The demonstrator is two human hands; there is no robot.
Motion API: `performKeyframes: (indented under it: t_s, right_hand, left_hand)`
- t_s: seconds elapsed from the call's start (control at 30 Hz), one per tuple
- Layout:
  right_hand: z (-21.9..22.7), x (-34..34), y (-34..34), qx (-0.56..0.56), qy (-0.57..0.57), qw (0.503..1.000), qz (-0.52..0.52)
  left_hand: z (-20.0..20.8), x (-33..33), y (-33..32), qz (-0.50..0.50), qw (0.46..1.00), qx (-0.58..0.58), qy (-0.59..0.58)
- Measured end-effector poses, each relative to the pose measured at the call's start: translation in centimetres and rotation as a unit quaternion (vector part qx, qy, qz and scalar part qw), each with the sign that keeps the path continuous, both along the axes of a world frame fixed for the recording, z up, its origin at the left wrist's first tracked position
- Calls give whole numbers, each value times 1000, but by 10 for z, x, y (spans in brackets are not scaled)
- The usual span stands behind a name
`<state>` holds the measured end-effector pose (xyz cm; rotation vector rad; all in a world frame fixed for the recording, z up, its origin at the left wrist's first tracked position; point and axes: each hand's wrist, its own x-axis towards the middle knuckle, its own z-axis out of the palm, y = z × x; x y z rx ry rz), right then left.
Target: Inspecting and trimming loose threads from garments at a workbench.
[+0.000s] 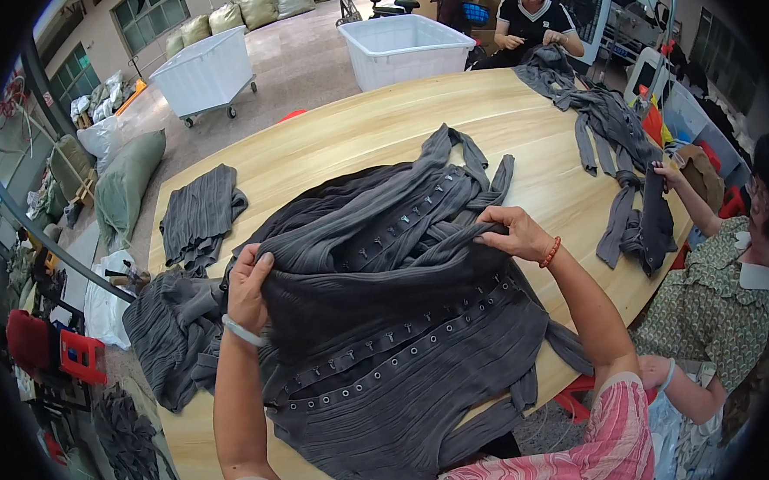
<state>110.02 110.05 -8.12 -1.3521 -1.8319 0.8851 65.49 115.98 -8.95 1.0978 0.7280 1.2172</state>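
Note:
A dark grey ribbed knit garment lies spread before me on the table. My left hand pinches its raised edge at the left, thumb on top. At the right, my right hand grips the same edge between thumb and fingers, so the cloth stretches between both hands. Below it, a strip with metal hooks runs beside a row of metal eyelets. More grey garments with another hook strip lie just behind. Long fabric ties trail at the far right of this pile.
A folded grey garment and a crumpled grey pile lie left on the wooden table. Co-workers handle grey garments at the right and far right. White bins and a stuffed green sack stand beyond the table.

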Motion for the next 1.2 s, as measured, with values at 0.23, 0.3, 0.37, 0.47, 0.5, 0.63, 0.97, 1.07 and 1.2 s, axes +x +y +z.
performKeyframes:
  t_s: [0.23, 0.3, 0.37, 0.47, 0.5, 0.63, 0.97, 1.07, 1.2]
  right_hand:
    - [-20, 7, 5, 27, -165, 986, -4]
    - [-22, -3, 7, 22, -207, 978, 9]
    - [-18, -8, 6, 17, -165, 986, 10]
    - [-15, -1, 2, 13, -109, 994, -1]
    - [-16, 7, -2, 16, -92, 996, -13]
    - [-9, 16, -5, 35, -50, 997, -56]
    - [-54, -38, 53, 264, -158, 922, -236]
    - [-50, -8, 6, 264, -184, 933, -164]
    - [-41, -16, -54, 262, -265, 928, -4]
  left_hand:
    - [18, 17, 14, -91, 978, -179, 59]
    - [13, 19, 28, -164, 961, -207, 83]
    - [11, 31, 37, -154, 954, -227, 118]
    - [-5, 51, 54, -81, 978, -106, 160]
    - [12, 61, 45, -43, 981, -62, 180]
    - [41, 35, 36, 100, 982, 115, 116]
    - [-28, -45, 66, 303, 891, 168, 293]
    - [-13, 19, -12, 231, 851, 199, 427]
    - [-6, 3, -116, 133, 709, 370, 586]
